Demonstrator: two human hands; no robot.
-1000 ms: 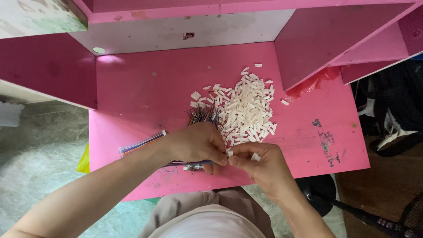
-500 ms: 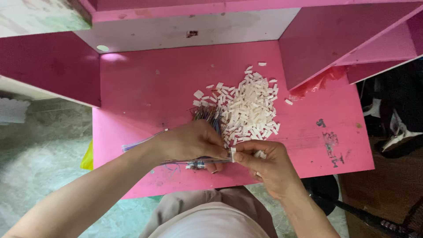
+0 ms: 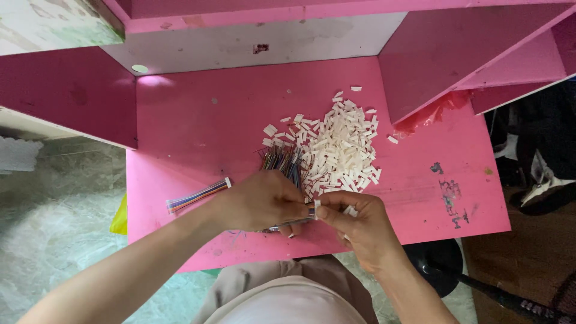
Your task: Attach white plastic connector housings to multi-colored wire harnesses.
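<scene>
Hands unmoved; left grip (image 3: 264, 201) pinches wire bundle (image 3: 287, 162), right grip (image 3: 360, 222) pinches white connector (image 3: 317, 206) at its end.

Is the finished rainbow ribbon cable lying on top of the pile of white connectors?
No, the ribbon cable lies alone on the pink table, left of the white connector pile.

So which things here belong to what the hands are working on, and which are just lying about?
In use:
- left hand holding a bundle of coloured wires
- right hand pinching a small white connector
- pile of white connectors
- finished ribbon cable

Lying about:
- red plastic scrap
- yellow item beside the pink table
- black stool base
</scene>
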